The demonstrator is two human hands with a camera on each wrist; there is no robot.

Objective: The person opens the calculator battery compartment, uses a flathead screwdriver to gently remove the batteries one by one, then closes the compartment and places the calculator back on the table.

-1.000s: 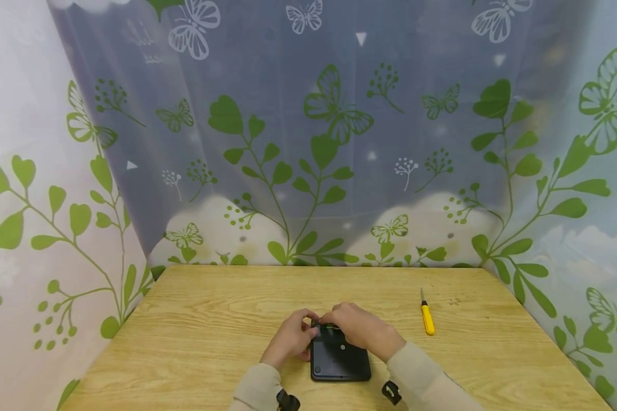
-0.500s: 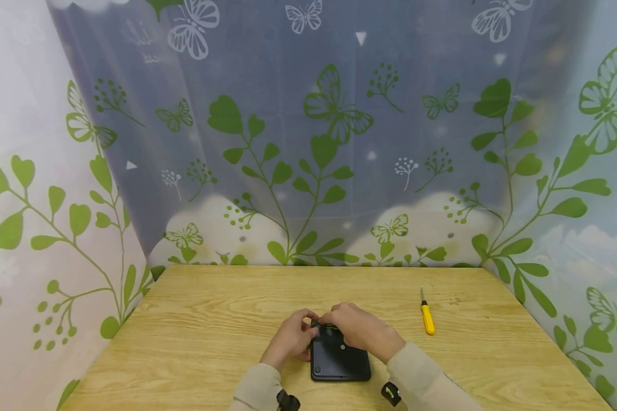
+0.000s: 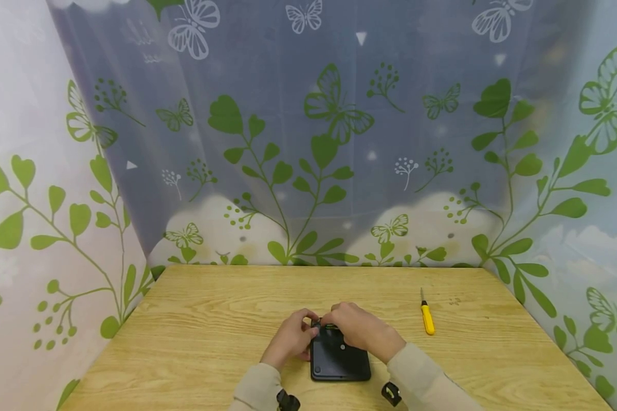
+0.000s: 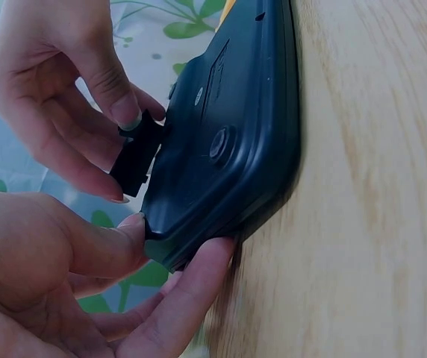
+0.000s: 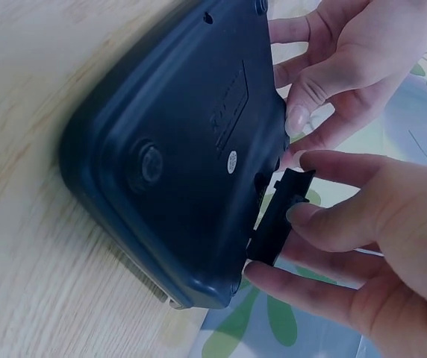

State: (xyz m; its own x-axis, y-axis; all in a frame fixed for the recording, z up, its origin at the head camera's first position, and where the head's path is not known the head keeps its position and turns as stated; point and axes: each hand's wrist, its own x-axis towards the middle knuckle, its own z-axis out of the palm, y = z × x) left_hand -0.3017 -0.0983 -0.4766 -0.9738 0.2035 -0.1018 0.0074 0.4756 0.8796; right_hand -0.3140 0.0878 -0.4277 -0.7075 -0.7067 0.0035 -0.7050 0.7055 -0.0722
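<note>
A black desk calculator (image 3: 339,365) lies face down on the table, its underside showing rubber feet and a small round white sticker (image 5: 232,162). At its far left corner my left hand (image 3: 287,341) grips the body, thumb on top and fingers around the edge. My right hand (image 3: 362,328) reaches over the far edge and pinches a small black battery cover (image 5: 277,220) between thumb and fingers. The cover stands tilted up along that edge, close against the battery opening. In the head view, the right hand hides most of the cover.
To the right on the wooden table (image 3: 211,314) lies a screwdriver (image 3: 428,319) with a yellow handle, its shaft pointing away. A patterned curtain (image 3: 298,171) with leaves and butterflies hangs behind the table, and similar cloth stands at both sides.
</note>
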